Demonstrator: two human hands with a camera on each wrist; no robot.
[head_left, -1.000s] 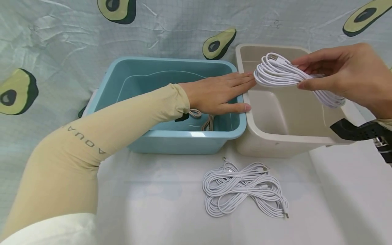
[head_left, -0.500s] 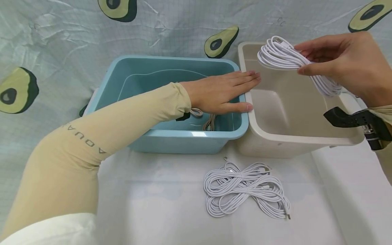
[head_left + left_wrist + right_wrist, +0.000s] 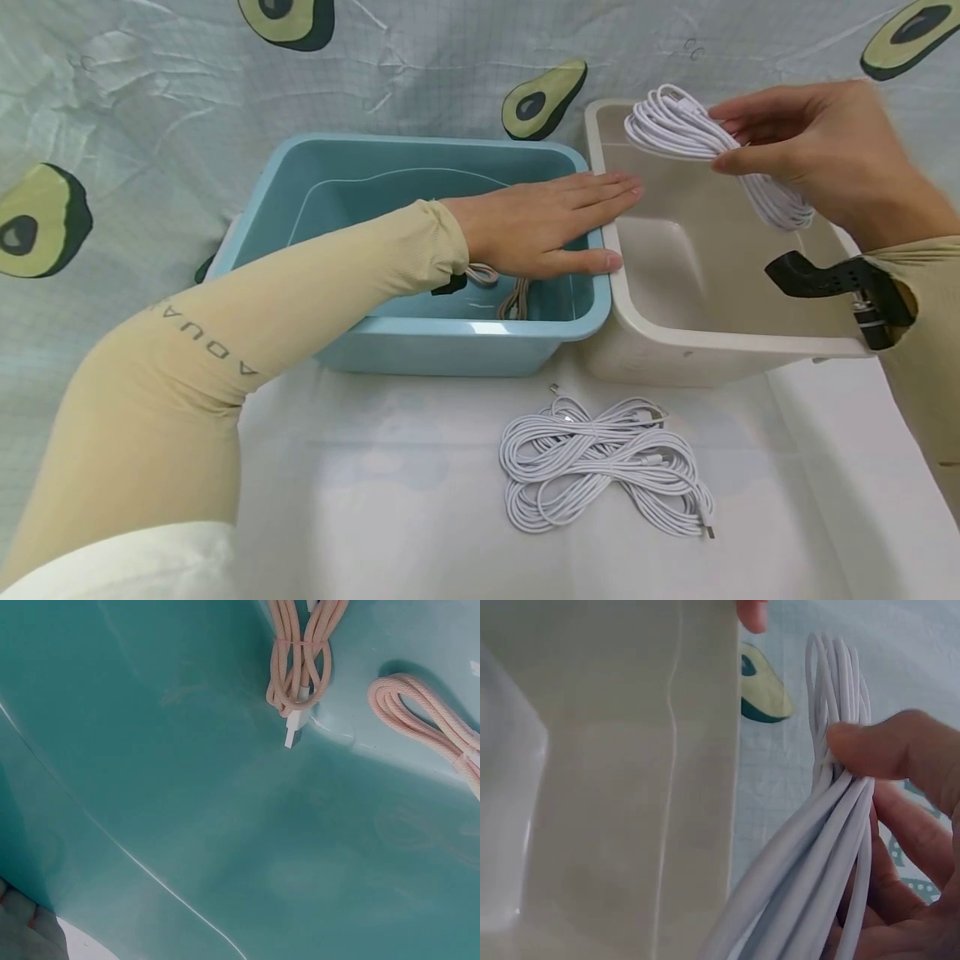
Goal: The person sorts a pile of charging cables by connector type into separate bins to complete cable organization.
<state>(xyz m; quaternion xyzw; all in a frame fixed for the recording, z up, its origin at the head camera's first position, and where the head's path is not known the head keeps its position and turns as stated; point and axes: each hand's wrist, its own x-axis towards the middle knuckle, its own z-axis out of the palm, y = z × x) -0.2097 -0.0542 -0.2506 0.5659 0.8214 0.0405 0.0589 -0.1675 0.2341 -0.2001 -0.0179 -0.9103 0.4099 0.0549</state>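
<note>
My right hand (image 3: 817, 154) pinches a coiled white cable (image 3: 678, 129) between thumb and fingers, above the beige bin (image 3: 705, 337). In the right wrist view the thumb presses on the middle of the white cable (image 3: 840, 795). My left hand (image 3: 543, 225) lies flat with straight fingers across the blue bin's rim (image 3: 465, 327), its fingertips reaching over the beige bin's edge. Inside the blue bin sit two tan braided cables, one bundle (image 3: 300, 660) and another looped bundle (image 3: 424, 720). Several white cable coils (image 3: 603, 467) lie stacked on the white cloth in front of the bins.
The two bins stand side by side with rims touching. Behind them hangs a grey-green sheet (image 3: 420, 75) printed with avocados. A white cloth (image 3: 390, 500) covers the surface in front. A black wrist mount (image 3: 840, 279) juts from the right sleeve over the beige bin.
My right hand has lifted the white cable toward the back of the beige bin, then shifted slightly left. The left hand keeps nearly the same place.
</note>
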